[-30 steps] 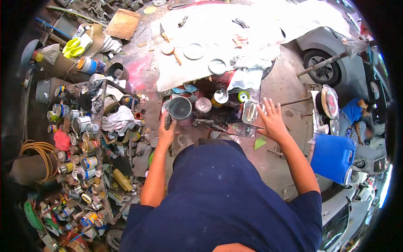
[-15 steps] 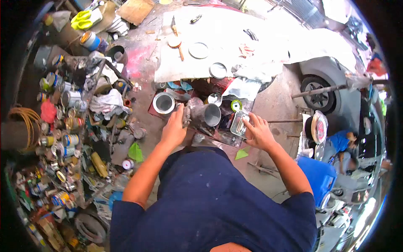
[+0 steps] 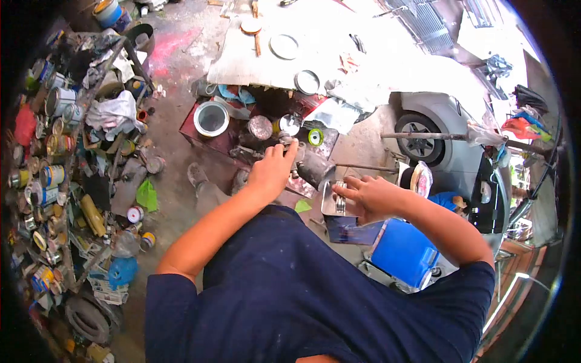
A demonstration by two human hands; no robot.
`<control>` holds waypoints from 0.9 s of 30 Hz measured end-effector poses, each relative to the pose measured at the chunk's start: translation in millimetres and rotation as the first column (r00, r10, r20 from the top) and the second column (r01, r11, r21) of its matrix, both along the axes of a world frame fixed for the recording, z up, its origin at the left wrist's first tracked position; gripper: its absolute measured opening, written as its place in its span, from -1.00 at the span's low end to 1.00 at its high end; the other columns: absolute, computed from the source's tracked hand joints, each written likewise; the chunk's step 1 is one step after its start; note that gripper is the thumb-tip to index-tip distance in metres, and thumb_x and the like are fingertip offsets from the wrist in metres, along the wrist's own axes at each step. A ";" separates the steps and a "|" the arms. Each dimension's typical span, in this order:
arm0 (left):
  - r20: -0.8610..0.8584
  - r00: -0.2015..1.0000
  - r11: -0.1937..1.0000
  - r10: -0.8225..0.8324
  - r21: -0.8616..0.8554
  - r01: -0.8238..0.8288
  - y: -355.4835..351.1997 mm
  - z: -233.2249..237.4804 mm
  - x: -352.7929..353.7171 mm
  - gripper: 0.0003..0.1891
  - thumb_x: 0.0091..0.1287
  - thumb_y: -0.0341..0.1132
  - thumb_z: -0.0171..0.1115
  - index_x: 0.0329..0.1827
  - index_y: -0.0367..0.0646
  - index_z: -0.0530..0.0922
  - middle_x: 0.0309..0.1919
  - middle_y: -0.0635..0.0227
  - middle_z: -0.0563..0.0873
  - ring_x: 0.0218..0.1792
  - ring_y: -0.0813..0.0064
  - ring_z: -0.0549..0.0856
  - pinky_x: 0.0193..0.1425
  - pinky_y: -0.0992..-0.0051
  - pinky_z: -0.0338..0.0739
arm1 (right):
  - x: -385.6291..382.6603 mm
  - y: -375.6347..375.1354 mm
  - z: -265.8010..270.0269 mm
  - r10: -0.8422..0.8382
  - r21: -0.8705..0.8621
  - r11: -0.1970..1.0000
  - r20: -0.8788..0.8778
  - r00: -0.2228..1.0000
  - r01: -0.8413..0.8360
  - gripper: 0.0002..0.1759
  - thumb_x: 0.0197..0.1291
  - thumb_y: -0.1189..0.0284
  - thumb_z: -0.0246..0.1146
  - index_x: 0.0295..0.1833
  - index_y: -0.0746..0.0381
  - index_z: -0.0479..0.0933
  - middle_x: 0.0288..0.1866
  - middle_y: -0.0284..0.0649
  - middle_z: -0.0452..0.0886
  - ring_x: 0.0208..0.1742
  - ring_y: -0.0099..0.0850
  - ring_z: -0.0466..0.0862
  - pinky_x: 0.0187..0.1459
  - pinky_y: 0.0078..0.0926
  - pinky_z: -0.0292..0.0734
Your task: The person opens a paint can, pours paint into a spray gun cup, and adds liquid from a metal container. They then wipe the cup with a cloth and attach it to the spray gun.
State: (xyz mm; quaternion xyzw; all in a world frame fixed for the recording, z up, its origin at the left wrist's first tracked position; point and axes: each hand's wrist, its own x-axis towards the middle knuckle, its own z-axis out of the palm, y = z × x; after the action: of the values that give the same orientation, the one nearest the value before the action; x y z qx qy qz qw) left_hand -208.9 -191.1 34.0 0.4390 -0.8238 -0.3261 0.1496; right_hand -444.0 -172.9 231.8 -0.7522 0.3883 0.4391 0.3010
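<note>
My left hand (image 3: 270,172) is closed around the metal fitting of a spray gun with a dark grey cup (image 3: 316,170). That cup leans over to the right, its mouth facing the can. My right hand (image 3: 372,199) grips a rectangular metal can (image 3: 352,232) by its top, fingers over the handle. The can's silver top edge is close by the cup's rim, and its dark printed body faces me. Behind my left hand, a low reddish stand (image 3: 192,126) carries an open paint can (image 3: 212,118), a speckled round tin (image 3: 260,127) and a green-rimmed tin (image 3: 315,137).
Cluttered shelves of paint cans (image 3: 60,101) line the left side. A white-covered panel (image 3: 242,66) with lids lies ahead. At right are a blue jug (image 3: 404,253), a silver car (image 3: 448,121) and a person in blue (image 3: 446,199). A pole (image 3: 430,137) juts across.
My right hand has raised the rectangular can off the stand and shifted it right and nearer. My left hand has swung the cup right towards it. The view has turned.
</note>
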 end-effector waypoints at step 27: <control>0.045 0.989 0.989 -0.139 -0.041 0.140 20.4 -26.2 -42.2 -0.25 0.29 -0.50 0.19 0.62 -0.12 0.27 0.04 0.15 0.56 0.12 0.12 0.63 -0.12 0.25 0.79 | -36.7 34.4 -34.0 -0.228 0.184 0.954 -0.072 0.971 0.238 0.23 -0.01 0.12 0.55 0.74 -0.05 0.03 0.40 0.04 0.43 0.23 0.16 0.65 0.26 0.06 0.55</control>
State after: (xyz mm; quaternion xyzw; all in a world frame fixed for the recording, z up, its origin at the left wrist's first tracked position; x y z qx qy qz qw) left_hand -251.0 -170.7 7.8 0.3836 -0.8624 -0.3084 0.1188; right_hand -480.7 -138.5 197.8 -0.6576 0.4376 0.4544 0.4118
